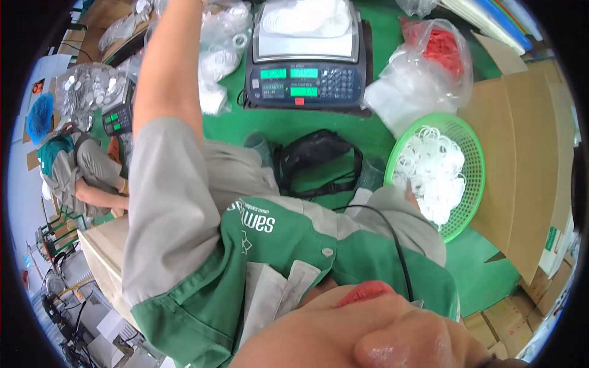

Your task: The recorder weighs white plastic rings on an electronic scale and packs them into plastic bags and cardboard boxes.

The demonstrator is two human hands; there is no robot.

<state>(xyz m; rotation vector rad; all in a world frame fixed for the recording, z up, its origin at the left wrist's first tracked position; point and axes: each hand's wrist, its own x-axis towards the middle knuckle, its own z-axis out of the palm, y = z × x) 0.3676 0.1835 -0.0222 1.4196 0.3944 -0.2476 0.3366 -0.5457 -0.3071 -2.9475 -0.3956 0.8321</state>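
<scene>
My left arm (169, 67) reaches up past the top edge, so its hand is out of view. Only a small part of my right hand (411, 195) shows, at the near left side of a green mesh basket (475, 184). Its fingers are hidden among or behind thin white rings (432, 165) heaped in the basket. Straight ahead stands a digital weighing scale (307, 86) with lit green displays. On its metal pan (307, 48) lies a pile of white ring-like parts (307, 17), apart from my right hand.
Clear bags of white rings (221, 61) lie left of the scale. To its right is a plastic bag with red pieces (443, 52). A cardboard box (509, 153) flanks the basket. A black bag (316, 153) lies below the scale. A co-worker (80, 159) sits far left near another scale (116, 118).
</scene>
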